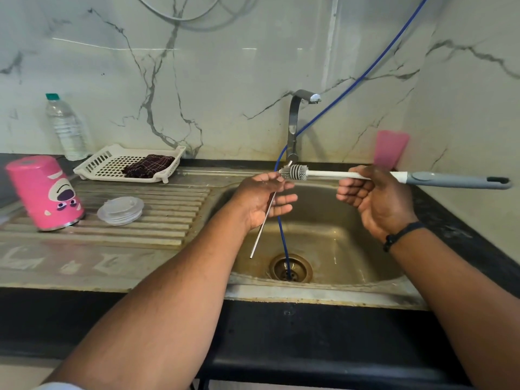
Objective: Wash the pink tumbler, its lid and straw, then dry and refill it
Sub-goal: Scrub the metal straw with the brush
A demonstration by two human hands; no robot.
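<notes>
The pink tumbler (pixel 45 192) stands upside down on the ribbed drainboard at the left. Its clear lid (pixel 121 210) lies beside it on the drainboard. Over the sink, my left hand (pixel 261 199) holds the thin metal straw (pixel 260 233), which slants down and to the left from my fingers. My right hand (pixel 374 198) grips the white shaft of a long bottle brush (pixel 323 173). The brush's grey bristle head (pixel 294 172) sits right at the straw's upper end by my left fingertips.
The steel sink (pixel 323 243) has a drain with a blue hose (pixel 281 237) running into it from above. A grey tap (pixel 295 122) rises behind. A white rack (pixel 92 164) holds a dark cloth (pixel 149 166). A water bottle (pixel 66 128) stands at back left, a pink cup (pixel 389 149) at back right.
</notes>
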